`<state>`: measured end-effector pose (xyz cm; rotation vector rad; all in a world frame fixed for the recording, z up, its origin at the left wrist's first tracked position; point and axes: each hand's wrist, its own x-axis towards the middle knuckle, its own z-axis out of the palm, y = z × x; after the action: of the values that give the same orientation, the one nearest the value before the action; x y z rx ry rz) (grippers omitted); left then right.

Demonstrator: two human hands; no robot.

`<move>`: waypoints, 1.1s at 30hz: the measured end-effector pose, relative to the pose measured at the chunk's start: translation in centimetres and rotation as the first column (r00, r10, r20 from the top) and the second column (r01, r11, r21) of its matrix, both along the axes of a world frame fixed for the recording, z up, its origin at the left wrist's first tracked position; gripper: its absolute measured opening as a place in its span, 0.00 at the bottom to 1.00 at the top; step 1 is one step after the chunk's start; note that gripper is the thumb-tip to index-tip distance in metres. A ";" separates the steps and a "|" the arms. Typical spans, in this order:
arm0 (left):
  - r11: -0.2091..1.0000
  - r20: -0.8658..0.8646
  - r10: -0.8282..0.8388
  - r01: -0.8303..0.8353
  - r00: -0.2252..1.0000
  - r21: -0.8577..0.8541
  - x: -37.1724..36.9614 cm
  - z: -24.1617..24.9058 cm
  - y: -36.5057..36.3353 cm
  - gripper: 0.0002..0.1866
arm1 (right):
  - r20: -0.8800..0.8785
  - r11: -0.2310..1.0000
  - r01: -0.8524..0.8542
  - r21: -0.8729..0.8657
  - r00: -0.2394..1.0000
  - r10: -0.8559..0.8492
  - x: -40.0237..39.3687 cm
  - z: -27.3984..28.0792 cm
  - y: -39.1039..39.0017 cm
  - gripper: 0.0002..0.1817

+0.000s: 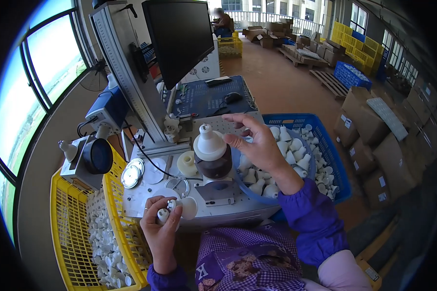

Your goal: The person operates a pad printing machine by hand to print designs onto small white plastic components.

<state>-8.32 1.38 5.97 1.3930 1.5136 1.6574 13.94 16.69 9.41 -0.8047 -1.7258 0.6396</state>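
Observation:
A white bulb-shaped part (210, 141) stands upright, narrow end up, on a dark round fixture (213, 167) on the metal worktable. My right hand (255, 143) is just to the right of that part, fingers apart and thumb close to its side; nothing shows in its grasp. Near the table's front edge, my left hand (162, 218) has its fingers closed around white bulb parts (187, 207), at least two of them. A blue basin (238, 182) beside the fixture holds several more white bulb parts (296, 144).
At the left is a yellow crate (65, 237) of small white parts; at the right, a blue crate (342, 182). A monitor (179, 39), a metal column (128, 72) and a lens device (97, 156) stand around the table. Metal discs (132, 173) lie on it.

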 end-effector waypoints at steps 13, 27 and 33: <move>0.992 0.151 0.102 -0.089 0.983 -0.090 -0.6 -2.7 -2.6 0.10 | 0.685 0.907 -0.117 -0.404 0.619 0.384 13.3 -8.9 -3.9 0.18; 0.984 0.311 -0.072 0.119 0.948 -0.135 2.4 -4.3 -3.2 0.09 | 0.171 0.912 -0.050 -0.406 0.977 0.129 11.7 -10.2 -5.9 0.16; 0.973 0.350 -0.121 0.181 0.929 -0.142 3.5 -3.9 -3.1 0.10 | -0.015 0.897 -0.024 -0.442 1.000 0.020 11.5 -11.0 -6.1 0.19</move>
<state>-4.85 -1.75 2.03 1.0406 1.2824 1.5371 25.46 10.55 -1.61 -1.0930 -1.5998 1.0747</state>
